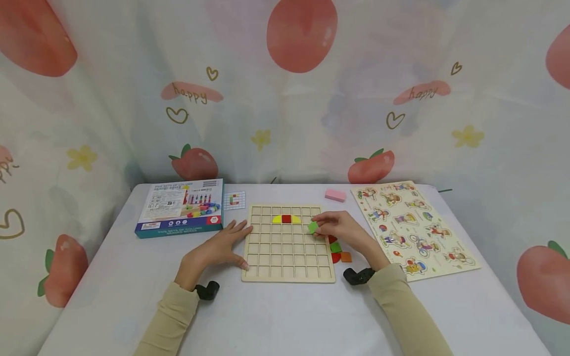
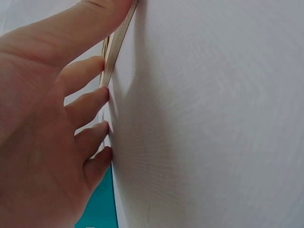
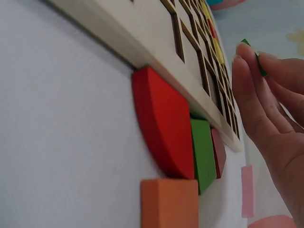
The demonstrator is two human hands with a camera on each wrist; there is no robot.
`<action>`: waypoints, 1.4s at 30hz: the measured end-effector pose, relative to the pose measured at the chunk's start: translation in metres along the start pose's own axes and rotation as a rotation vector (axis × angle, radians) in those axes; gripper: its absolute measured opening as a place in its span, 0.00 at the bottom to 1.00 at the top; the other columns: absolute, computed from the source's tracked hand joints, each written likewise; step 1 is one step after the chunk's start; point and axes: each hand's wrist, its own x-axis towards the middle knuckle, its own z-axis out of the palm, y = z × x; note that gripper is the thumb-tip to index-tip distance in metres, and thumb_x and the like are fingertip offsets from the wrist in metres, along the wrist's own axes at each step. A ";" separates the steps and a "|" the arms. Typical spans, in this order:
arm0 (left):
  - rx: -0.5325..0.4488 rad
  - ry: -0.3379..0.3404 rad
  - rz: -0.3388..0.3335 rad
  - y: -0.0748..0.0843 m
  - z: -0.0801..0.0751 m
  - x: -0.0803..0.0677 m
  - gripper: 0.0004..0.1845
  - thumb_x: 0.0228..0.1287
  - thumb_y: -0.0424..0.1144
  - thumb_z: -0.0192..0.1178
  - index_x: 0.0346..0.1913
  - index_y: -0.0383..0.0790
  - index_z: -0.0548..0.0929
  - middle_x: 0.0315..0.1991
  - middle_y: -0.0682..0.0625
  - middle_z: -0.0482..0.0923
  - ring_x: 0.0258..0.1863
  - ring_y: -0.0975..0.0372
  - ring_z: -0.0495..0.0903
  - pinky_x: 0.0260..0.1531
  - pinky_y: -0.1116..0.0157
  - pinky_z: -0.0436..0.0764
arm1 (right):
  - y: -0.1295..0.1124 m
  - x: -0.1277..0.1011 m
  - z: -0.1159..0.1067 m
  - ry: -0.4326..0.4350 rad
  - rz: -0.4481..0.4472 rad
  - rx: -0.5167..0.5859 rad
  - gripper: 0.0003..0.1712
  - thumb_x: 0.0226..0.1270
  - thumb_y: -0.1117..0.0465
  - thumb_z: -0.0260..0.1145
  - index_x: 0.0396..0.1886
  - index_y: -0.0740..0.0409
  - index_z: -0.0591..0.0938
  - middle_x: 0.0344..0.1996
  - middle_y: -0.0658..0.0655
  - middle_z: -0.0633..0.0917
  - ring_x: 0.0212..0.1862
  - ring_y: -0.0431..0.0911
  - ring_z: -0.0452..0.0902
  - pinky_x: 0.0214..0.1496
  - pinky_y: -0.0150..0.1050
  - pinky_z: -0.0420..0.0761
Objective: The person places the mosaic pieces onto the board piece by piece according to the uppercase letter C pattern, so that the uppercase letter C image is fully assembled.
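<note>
A wooden grid board (image 1: 288, 278) lies flat on the white table. Near its top row sit two yellow quarter-round pieces (image 1: 277, 219) with a red square (image 1: 286, 219) between them. My right hand (image 1: 340, 230) pinches a green square block (image 1: 313, 227) between thumb and fingers, over the board's right side. Fingers spread, my left hand (image 1: 213, 252) rests along the board's left edge, thumb at the lower corner. Just right of the board lie a red curved block (image 3: 164, 123), a green block (image 3: 203, 154), a darker red block (image 3: 219, 152) and an orange block (image 3: 169, 204).
A boxed toy set (image 1: 180, 207) stands at the back left, with a small pattern card (image 1: 234, 200) beside it. A pink block (image 1: 335, 195) lies behind the board. On the right is a wooden picture puzzle board (image 1: 414, 230). A printed curtain (image 1: 303, 123) hangs behind the table.
</note>
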 end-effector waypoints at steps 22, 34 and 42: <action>-0.010 0.009 0.002 -0.007 0.002 0.001 0.57 0.50 0.54 0.79 0.82 0.53 0.60 0.85 0.51 0.46 0.84 0.46 0.36 0.77 0.34 0.49 | -0.035 0.050 0.043 -0.060 -0.122 -0.228 0.17 0.62 0.62 0.77 0.51 0.60 0.89 0.43 0.56 0.90 0.43 0.43 0.84 0.49 0.36 0.83; -0.003 0.010 0.014 -0.006 0.003 0.001 0.56 0.50 0.51 0.81 0.81 0.51 0.61 0.85 0.48 0.47 0.84 0.45 0.36 0.78 0.35 0.49 | -0.047 0.065 0.065 -0.057 -0.108 -0.311 0.17 0.60 0.63 0.78 0.48 0.64 0.89 0.37 0.56 0.91 0.39 0.40 0.84 0.43 0.32 0.82; 0.003 0.023 0.016 -0.003 0.004 0.003 0.56 0.48 0.51 0.81 0.81 0.50 0.62 0.85 0.49 0.47 0.84 0.45 0.36 0.78 0.36 0.49 | -0.048 0.066 0.068 -0.062 -0.098 -0.347 0.15 0.60 0.63 0.79 0.46 0.63 0.89 0.35 0.54 0.90 0.36 0.40 0.82 0.41 0.32 0.81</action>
